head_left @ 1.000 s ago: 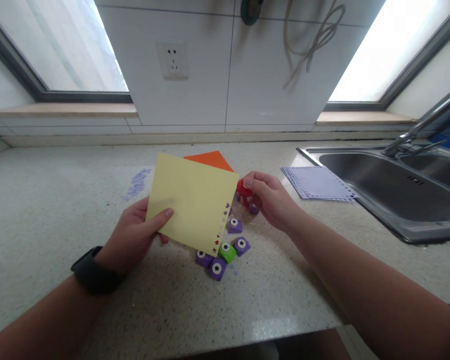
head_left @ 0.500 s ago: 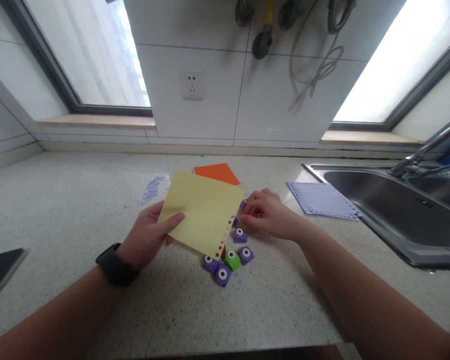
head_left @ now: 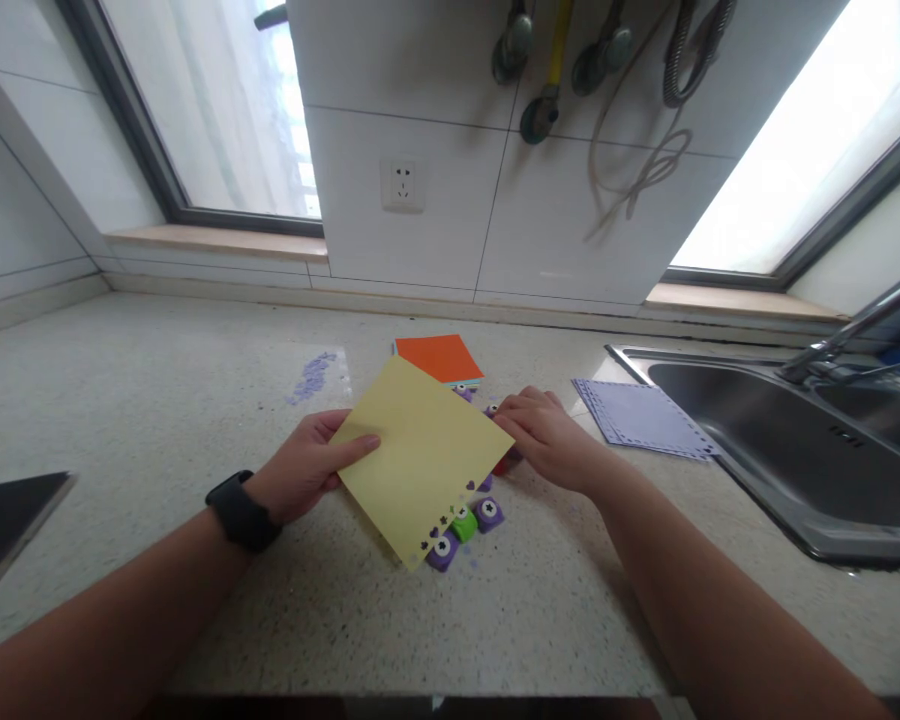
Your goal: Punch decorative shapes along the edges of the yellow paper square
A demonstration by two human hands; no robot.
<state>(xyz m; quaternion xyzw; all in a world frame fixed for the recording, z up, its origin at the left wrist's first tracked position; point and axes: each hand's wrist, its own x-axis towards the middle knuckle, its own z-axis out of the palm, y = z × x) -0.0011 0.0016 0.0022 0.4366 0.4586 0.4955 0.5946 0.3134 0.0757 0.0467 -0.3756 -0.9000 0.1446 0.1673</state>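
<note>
Pale yellow paper (head_left: 420, 455), orange paper stack (head_left: 439, 357), purple and green punches (head_left: 465, 523), lilac sheets (head_left: 645, 415).

R hand (head_left: 547, 440) lowered; yellow sheet (head_left: 420, 460) turned over punches (head_left: 487, 512).

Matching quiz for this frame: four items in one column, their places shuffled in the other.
1 yellow sheet
2 orange sheet
3 lilac sheets
4 green punch

A beside the sink
B in the left hand
C at the yellow sheet's punched edge
D just beyond the yellow sheet, toward the wall

Pairs: 1-B, 2-D, 3-A, 4-C
</note>
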